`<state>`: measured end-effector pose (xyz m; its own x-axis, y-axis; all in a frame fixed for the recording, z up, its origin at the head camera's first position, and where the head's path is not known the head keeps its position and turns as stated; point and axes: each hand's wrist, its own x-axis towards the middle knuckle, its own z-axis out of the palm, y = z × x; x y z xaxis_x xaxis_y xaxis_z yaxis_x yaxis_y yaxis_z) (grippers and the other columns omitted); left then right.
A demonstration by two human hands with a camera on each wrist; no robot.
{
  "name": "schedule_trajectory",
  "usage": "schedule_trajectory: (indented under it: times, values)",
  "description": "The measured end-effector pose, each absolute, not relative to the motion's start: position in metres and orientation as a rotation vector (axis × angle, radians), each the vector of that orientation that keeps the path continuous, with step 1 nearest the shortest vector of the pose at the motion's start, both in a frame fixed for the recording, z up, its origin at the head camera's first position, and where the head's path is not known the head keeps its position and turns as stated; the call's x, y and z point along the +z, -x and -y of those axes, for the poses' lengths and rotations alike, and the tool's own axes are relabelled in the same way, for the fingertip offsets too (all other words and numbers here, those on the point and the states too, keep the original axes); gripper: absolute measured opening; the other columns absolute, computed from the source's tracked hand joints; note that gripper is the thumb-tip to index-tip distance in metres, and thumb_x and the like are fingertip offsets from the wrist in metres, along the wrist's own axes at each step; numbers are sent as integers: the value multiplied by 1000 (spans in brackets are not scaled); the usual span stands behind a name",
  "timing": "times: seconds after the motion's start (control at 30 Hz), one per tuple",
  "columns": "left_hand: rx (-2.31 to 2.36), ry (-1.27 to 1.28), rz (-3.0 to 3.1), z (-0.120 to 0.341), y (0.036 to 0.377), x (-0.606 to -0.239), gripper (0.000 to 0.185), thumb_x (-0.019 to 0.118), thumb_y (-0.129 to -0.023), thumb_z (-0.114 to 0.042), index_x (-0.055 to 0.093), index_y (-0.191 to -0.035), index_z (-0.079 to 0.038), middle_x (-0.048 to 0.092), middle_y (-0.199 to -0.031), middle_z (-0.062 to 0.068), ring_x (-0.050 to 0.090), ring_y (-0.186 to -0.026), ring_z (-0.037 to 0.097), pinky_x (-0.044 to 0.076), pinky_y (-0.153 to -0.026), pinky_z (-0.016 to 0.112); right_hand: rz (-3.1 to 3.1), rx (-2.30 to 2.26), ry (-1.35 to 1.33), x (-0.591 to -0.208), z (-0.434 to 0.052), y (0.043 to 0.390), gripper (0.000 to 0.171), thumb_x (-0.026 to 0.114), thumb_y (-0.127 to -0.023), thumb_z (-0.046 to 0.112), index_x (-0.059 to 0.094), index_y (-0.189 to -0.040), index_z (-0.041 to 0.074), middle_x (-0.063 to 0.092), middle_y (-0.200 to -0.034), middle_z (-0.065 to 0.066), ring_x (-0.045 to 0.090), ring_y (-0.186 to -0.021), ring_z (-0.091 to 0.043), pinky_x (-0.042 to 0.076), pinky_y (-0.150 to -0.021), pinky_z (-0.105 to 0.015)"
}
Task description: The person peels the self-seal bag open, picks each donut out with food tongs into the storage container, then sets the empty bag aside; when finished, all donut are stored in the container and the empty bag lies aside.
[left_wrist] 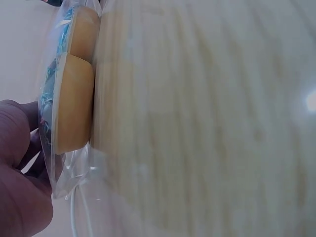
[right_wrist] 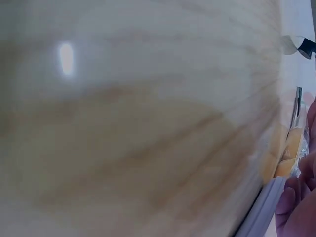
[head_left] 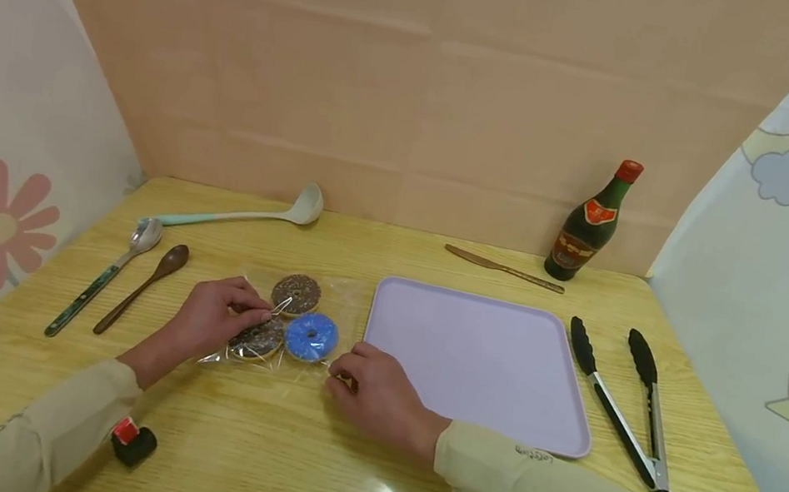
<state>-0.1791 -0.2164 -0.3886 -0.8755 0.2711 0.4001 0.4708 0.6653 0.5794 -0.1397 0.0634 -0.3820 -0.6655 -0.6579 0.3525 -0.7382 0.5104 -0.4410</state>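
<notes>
A clear plastic bag [head_left: 292, 324] lies on the wooden table [head_left: 304, 460], just left of a lavender tray [head_left: 477, 358]. It holds two chocolate donuts [head_left: 296, 294] and a blue-iced one [head_left: 311, 337]. My left hand [head_left: 256, 312] pinches the bag's film over the nearer chocolate donut. My right hand [head_left: 343, 375] has its fingers curled at the bag's near right corner and seems to pinch the edge. In the left wrist view the bagged donuts [left_wrist: 74, 98] show from the side beside my left fingers [left_wrist: 19, 163]. The right wrist view shows my fingertips [right_wrist: 301, 207] by the tray's rim [right_wrist: 261, 210].
Black-tipped tongs [head_left: 622, 404] lie right of the tray. A dark bottle with a red cap [head_left: 590, 223] and a knife [head_left: 505, 268] are at the back. A ladle [head_left: 240, 212], a metal spoon [head_left: 106, 273] and a wooden spoon [head_left: 142, 286] lie at the left.
</notes>
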Motion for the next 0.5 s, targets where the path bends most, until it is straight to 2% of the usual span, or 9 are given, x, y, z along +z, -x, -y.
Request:
schedule_trajectory:
  times: [0.27,0.5]
  values:
    - [-1049,598,2595,215,180,-390,3,73,-83,-7,76,-82,-7,58,-78,-6,57,-68,12,47,-60,28,2724,1300,-956,-386,-68,139,6,65,-89,11,71,-87,11,57,-80,10,52,-68,-5,46,-61,-23]
    - [-1081,563,2618,216,179,-391,6,72,-83,-5,76,-84,-9,58,-78,-6,56,-68,10,46,-58,27,2748,1424,-832,-388,-70,141,7,67,-88,11,71,-83,13,60,-74,12,55,-66,-6,48,-61,-26]
